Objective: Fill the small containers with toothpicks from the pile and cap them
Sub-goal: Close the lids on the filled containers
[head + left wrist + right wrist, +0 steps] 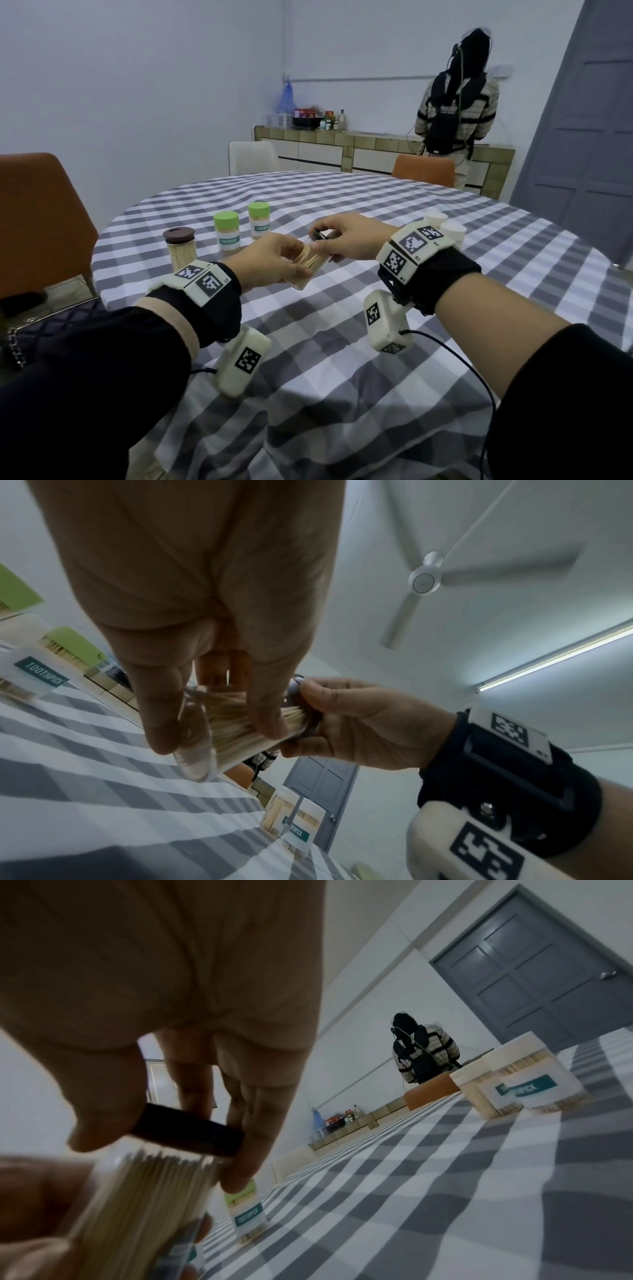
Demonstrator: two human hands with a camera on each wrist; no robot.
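My left hand [274,260] grips a clear container full of toothpicks [306,267], tilted with its mouth toward the right. The same container [240,723] shows between my left fingers in the left wrist view. My right hand [346,240] pinches a dark round cap [320,235] at the container's mouth. In the right wrist view the dark cap [192,1134] sits just above the toothpick tips [143,1183], tilted against the rim. Both hands hover above the checked tablecloth [342,342].
A brown-capped jar of toothpicks [180,250] and two green-capped jars [226,236] [259,219] stand at the left. Two white-capped jars [445,228] stand behind my right wrist. Chairs ring the table; a person [455,109] stands at the far counter.
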